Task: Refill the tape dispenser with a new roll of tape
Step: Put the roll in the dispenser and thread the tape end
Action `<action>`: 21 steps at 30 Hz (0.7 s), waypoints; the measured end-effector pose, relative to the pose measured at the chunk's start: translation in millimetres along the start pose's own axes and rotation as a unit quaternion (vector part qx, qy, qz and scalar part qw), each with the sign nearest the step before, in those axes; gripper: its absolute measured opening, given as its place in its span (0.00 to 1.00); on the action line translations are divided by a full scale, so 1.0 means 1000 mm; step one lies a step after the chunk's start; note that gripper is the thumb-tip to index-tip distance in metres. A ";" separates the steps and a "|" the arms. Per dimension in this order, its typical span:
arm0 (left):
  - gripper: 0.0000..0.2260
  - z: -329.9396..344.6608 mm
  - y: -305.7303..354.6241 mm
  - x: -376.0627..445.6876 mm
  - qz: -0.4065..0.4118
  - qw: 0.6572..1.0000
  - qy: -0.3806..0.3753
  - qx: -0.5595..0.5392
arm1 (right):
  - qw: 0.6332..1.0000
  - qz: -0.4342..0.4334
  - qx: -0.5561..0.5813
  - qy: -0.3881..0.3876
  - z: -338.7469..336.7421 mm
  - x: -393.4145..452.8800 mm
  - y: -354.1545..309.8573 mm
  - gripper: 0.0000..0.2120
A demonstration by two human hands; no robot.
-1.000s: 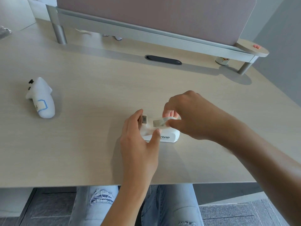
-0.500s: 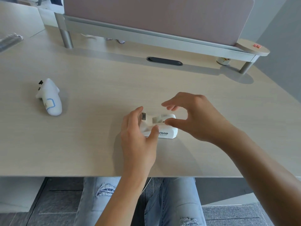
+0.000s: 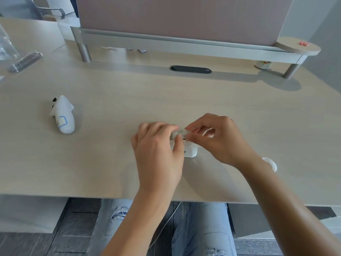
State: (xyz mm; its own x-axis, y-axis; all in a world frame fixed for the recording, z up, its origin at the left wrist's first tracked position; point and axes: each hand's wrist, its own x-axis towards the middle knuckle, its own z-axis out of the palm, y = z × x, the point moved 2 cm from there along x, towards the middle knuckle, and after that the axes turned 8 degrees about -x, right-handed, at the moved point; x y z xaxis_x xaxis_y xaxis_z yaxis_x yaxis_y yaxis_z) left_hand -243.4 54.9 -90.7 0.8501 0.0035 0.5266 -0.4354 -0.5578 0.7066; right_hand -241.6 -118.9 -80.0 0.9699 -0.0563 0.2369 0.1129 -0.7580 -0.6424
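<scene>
So my left hand (image 3: 156, 150) is clamped over the dispenser (image 3: 191, 150) on the worktop (image 3: 129, 89), fingers (image 3: 162, 127) curled round its far end. My right hand (image 3: 219, 137) pinches something small and pale right at its top, can't tell what. A white roll (image 3: 270, 163) peeks out just behind my right wrist.
</scene>
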 end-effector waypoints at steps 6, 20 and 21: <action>0.05 0.007 0.007 0.004 -0.042 0.998 -0.018 0.034 | 0.999 -0.020 0.036 0.005 0.003 0.002 0.005 0.06; 0.02 0.016 0.019 0.013 -0.071 0.997 -0.002 0.032 | 0.996 -0.048 0.076 -0.015 0.002 0.007 0.018 0.08; 0.02 0.016 0.021 0.014 -0.072 0.997 -0.002 0.038 | 0.996 -0.049 0.077 -0.017 0.001 0.007 0.019 0.08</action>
State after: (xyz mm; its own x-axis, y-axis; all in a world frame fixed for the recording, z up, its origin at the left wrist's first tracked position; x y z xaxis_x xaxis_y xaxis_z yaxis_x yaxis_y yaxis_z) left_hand -235.7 30.2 -76.4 0.9035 0.0836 0.4205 -0.2862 -0.6126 0.7367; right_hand -232.5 -132.5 -91.2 0.9594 0.0369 0.2798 0.2356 -0.6506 -0.7220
